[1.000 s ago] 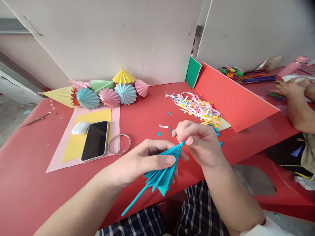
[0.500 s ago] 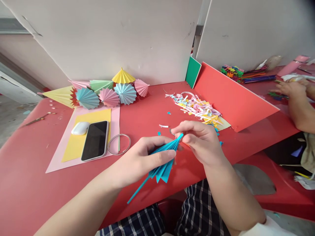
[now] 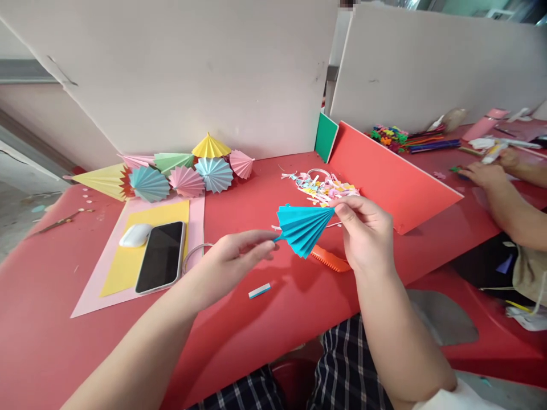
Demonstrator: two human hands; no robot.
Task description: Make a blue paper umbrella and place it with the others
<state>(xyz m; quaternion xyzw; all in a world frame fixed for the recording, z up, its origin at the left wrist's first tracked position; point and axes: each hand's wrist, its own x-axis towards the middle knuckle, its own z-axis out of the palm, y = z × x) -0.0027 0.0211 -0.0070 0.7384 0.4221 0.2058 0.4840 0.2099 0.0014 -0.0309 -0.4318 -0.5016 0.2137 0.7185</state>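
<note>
In the head view, the blue paper umbrella (image 3: 304, 228) is held in the air above the red table (image 3: 47, 336), between the person's two hands. The right hand (image 3: 368, 232) has its thumb and fingers pinched together on the umbrella's pointed tip. The left hand (image 3: 241, 253) has its thumb and fingers nearly closed around the thin blue handle (image 3: 277, 238) at the other end. The pleated top is partly folded, like a half-spread fan.

Partly behind the umbrella and the right hand lies an orange tool (image 3: 332, 261) with a ridged edge. A small white and blue strip (image 3: 260, 291) lies nearer the person. Beyond the right hand is a heap of paper scraps (image 3: 327, 187), beside a leaning red board (image 3: 393, 176).

On the left, a phone (image 3: 160, 256) and a white case (image 3: 135, 235) rest on yellow paper (image 3: 122, 278), which lies over pink paper (image 3: 90, 297). Behind them, pastel paper umbrellas (image 3: 187, 182) sit clustered by the white wall (image 3: 192, 68).
</note>
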